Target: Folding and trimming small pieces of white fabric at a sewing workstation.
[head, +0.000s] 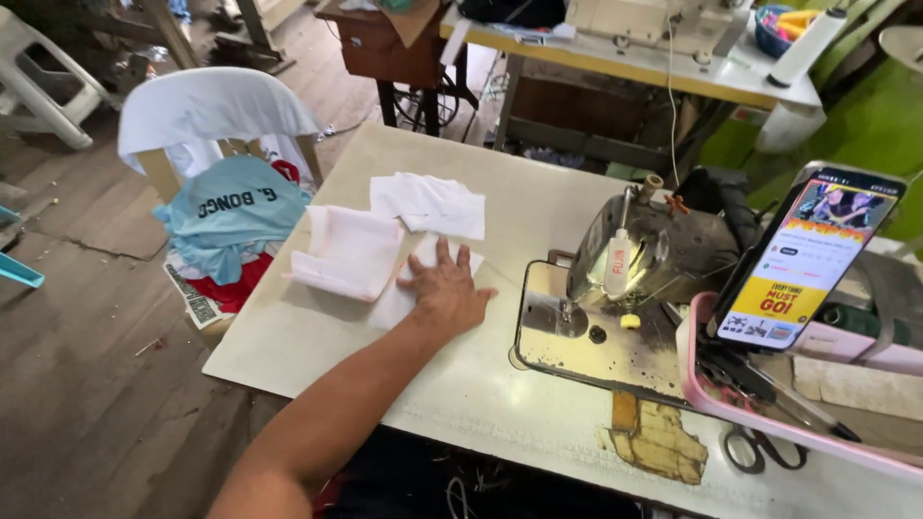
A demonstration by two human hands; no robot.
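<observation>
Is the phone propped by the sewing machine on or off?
On. The phone leans upright against the pink tray, its screen lit with colourful pictures.

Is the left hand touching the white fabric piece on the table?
Touching. The head view shows the left hand lying flat on the white fabric piece.

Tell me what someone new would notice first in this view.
A left hand lies flat on white fabric pieces mid-table, left of the sewing machine. At the right, a lit phone stands propped in a pink tray. Clothes heap on a chair beyond the table's left edge.
</observation>
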